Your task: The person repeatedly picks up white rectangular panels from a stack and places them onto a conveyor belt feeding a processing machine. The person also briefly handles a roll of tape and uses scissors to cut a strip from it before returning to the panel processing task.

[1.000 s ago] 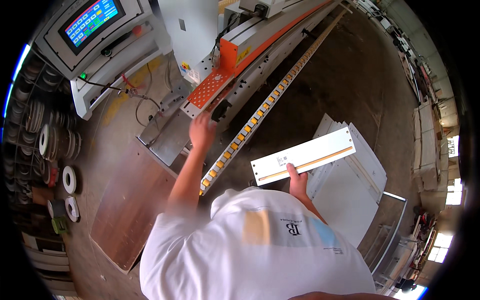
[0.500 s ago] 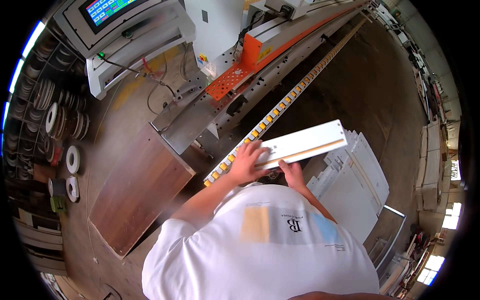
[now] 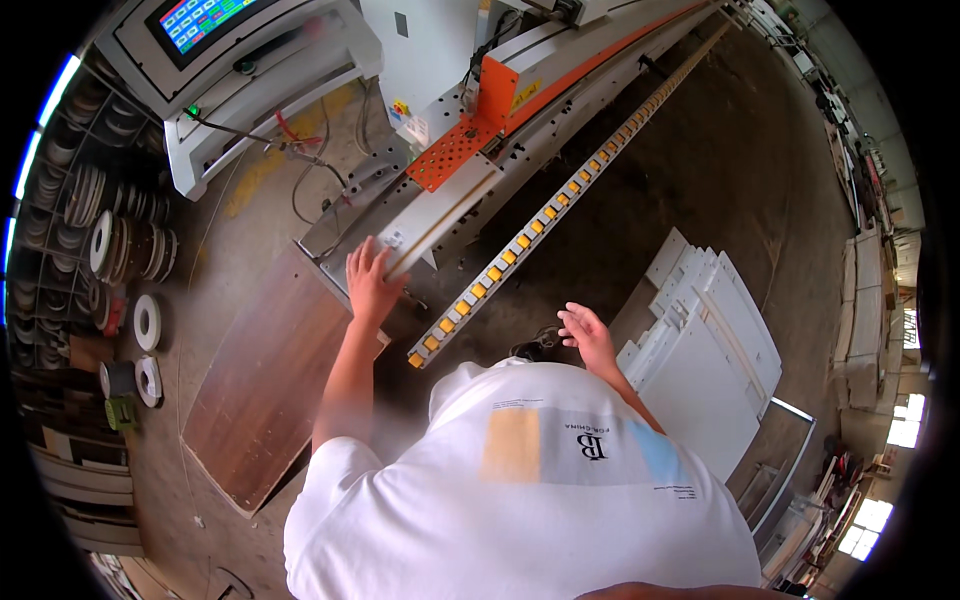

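At the machine's near infeed, the white panel (image 3: pixel 440 222) now lies on the feed table; half a second ago both hands carried it. The left hand (image 3: pixel 372 283) presses flat on its near end, while the right hand (image 3: pixel 588 335) has let go, fingers loosely spread, near the roller rail (image 3: pixel 520 250).

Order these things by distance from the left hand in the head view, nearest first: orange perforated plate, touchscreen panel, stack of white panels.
From the left hand:
1. Orange perforated plate, just ahead, slightly right.
2. Touchscreen panel, far ahead, upper left.
3. Stack of white panels, far right.
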The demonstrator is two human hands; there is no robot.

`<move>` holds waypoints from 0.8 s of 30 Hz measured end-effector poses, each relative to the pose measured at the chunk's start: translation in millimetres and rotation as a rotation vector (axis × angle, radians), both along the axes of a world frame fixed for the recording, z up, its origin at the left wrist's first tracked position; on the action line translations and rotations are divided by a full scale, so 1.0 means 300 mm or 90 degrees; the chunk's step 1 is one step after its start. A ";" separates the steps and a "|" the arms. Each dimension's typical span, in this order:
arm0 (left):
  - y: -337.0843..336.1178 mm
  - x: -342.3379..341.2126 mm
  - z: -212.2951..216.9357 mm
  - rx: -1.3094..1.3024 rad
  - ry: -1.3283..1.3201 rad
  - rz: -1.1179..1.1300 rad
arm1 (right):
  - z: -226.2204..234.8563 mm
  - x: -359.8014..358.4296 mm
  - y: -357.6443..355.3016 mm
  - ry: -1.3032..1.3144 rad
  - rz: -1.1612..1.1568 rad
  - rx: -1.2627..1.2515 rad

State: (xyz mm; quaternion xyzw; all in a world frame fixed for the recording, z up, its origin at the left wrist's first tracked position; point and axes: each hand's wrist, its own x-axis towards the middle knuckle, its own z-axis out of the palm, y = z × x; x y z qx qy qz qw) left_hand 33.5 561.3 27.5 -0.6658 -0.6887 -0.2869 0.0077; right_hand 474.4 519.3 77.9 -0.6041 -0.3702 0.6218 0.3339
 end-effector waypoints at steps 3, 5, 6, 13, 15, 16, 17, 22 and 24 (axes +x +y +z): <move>0.056 -0.060 -0.035 -0.008 0.027 0.037 | -0.012 -0.010 -0.018 0.006 0.022 0.005; 0.093 -0.058 -0.024 0.005 0.057 0.055 | -0.020 -0.007 -0.021 0.000 0.019 -0.002; 0.105 -0.060 -0.024 0.003 0.071 0.063 | -0.014 -0.012 -0.020 -0.008 0.025 -0.003; 0.128 -0.042 -0.032 0.019 0.076 0.106 | -0.218 0.106 -0.075 -0.098 0.117 -0.032; 0.124 -0.049 -0.038 0.023 0.067 0.109 | -0.350 0.191 -0.154 -0.180 0.142 -0.056; 0.135 -0.043 -0.037 0.023 0.064 0.102 | -0.451 0.274 -0.225 -0.226 0.153 -0.054; 0.137 -0.045 -0.034 0.021 0.062 0.101 | -0.542 0.368 -0.307 -0.243 0.164 -0.034; 0.116 -0.067 -0.038 0.008 0.059 0.100 | -0.627 0.573 -0.528 -0.338 0.186 -0.052; 0.114 -0.059 -0.042 0.014 0.058 0.092 | -0.598 0.569 -0.559 -0.363 0.169 -0.070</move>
